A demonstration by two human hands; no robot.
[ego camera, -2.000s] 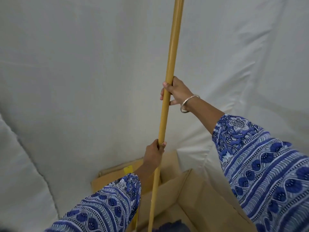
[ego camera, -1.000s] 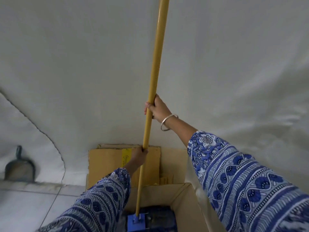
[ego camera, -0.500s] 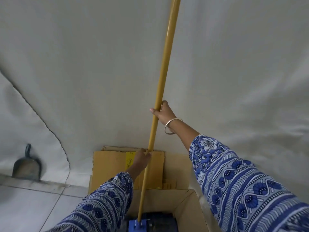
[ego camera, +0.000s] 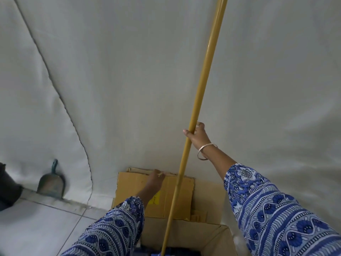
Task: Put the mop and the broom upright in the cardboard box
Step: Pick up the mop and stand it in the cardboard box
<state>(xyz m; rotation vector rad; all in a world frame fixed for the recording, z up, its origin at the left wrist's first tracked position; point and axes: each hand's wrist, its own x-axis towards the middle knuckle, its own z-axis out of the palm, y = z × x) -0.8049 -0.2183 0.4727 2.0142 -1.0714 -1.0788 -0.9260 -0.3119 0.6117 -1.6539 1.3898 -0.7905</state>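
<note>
Head view: a yellow mop handle (ego camera: 198,111) stands nearly upright, its foot in the cardboard box (ego camera: 217,241) at 6 o'clock. The right hand (ego camera: 197,134) grips it; the left hand (ego camera: 154,182), fingers loosely open, hovers apart at 7 o'clock.

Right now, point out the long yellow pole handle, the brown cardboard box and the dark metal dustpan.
long yellow pole handle (ego camera: 203,71), head view, mid-shaft above the right hand.
brown cardboard box (ego camera: 217,242), head view, inner right wall.
dark metal dustpan (ego camera: 50,185), head view, pan face.
</note>
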